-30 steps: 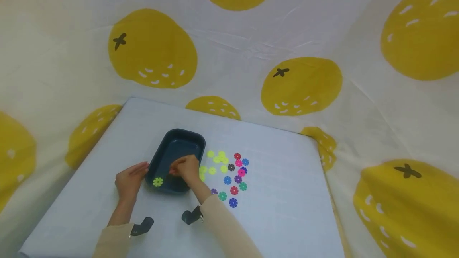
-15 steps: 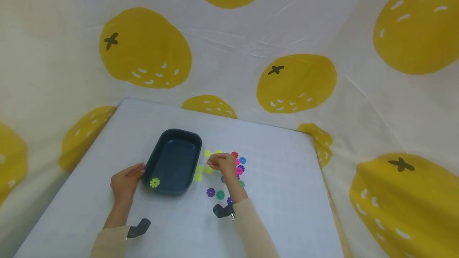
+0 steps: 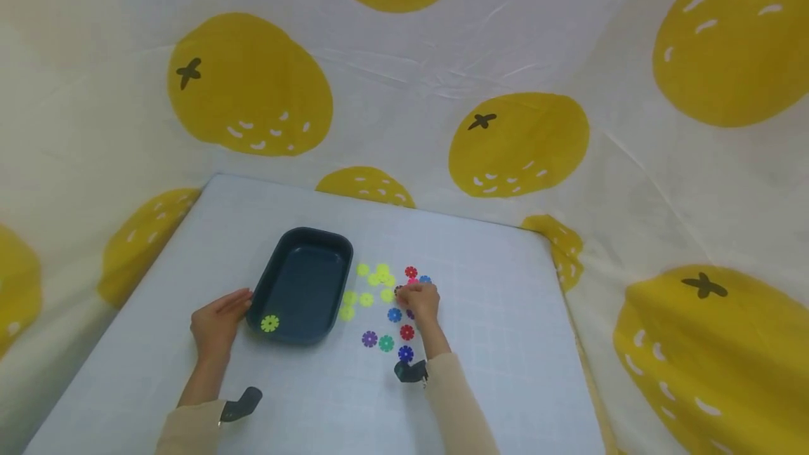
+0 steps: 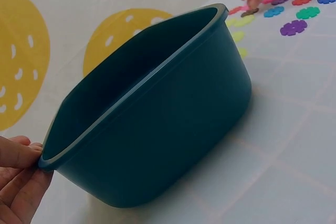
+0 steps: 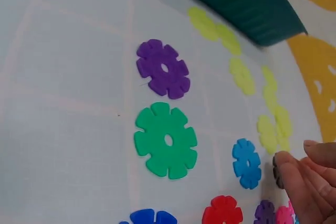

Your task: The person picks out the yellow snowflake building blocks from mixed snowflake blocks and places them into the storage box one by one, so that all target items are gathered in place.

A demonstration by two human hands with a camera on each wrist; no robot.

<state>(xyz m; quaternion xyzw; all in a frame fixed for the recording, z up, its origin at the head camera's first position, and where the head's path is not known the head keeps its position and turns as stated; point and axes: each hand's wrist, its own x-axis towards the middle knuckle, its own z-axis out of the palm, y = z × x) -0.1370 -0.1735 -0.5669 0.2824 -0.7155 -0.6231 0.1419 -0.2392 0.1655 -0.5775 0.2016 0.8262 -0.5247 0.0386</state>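
My left hand [image 3: 218, 321] pinches the rim of a dark teal plastic basin [image 4: 163, 129] at its near left side, thumb and fingers on the edge. One yellow-green snowflake disc [image 3: 270, 323] shows inside the basin's near left corner. My right hand [image 3: 421, 300] is over the group of mixed-colour discs to the right. Its fingertips are at a black snowflake disc [image 5: 277, 171], with a gap between thumb and forefinger in the right wrist view. Around it lie a blue disc [image 5: 246, 163], a red disc [image 5: 222, 211] and a purple disc [image 5: 163, 68].
Several yellow-green discs [image 3: 366, 299] lie between the basin and the mixed ones. A green disc [image 5: 165, 141] lies at the near side. A white cloth covers the table [image 3: 505, 343]; a fruit-patterned curtain [image 3: 404, 76] hangs behind it.
My right hand has gone from above the basin rightward, past the yellow-green discs, and down to the black disc. My left hand keeps its hold on the rim. The view has shifted slightly.
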